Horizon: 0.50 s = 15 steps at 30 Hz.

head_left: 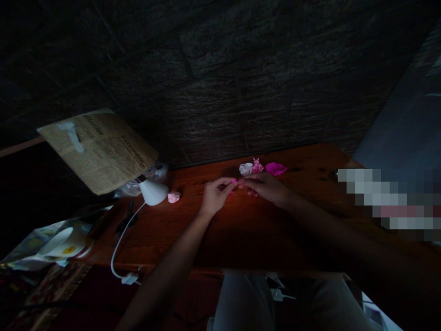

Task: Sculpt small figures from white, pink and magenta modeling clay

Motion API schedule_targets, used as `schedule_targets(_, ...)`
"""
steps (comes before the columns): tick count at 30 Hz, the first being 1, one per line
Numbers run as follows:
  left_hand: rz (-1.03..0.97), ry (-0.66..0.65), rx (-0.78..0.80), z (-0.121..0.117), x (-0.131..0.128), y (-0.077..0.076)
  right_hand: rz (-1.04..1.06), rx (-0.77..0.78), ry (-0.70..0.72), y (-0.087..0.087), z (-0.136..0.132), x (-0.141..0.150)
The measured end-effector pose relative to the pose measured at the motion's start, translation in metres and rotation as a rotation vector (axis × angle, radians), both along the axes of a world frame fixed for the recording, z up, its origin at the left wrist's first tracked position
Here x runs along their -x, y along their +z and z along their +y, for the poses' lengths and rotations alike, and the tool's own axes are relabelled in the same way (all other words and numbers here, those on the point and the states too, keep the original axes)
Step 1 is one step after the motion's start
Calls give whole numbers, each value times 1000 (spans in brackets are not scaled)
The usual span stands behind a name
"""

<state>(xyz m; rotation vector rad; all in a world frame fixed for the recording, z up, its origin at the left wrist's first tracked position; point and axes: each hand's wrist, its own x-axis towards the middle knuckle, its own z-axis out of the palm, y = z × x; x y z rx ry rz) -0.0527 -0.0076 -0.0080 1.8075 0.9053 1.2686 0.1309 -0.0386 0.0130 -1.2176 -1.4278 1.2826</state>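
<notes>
Close together above the wooden table, my left hand (pixel 217 195) and my right hand (pixel 263 186) meet at the fingertips. Between them is a small bright pink piece (pixel 234 181), perhaps modelling clay, pinched by the left thumb and fingers. My right fingers are closed at its other side. Just beyond the hands sit a whitish crumpled lump (pixel 245 169), a light pink lump (pixel 257 166) with a small upright bit, and a flat magenta piece (pixel 275 168). Some pink bits under my right hand are partly hidden.
A lamp with a newsprint shade (pixel 103 149) and white base (pixel 153 192) stands on the left, its cord hanging over the front edge. A pale pink lump (pixel 174 197) lies beside it. Dark scissors-like tool (pixel 127 218) and a white cup (pixel 67 243) are further left. A brick-patterned wall (pixel 220 101) rises behind.
</notes>
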Motion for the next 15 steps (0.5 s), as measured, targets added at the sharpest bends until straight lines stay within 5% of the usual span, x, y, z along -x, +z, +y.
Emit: schedule_targets(15,60,9,-38,-4,2,6,-37,-65,43,2,-3,1)
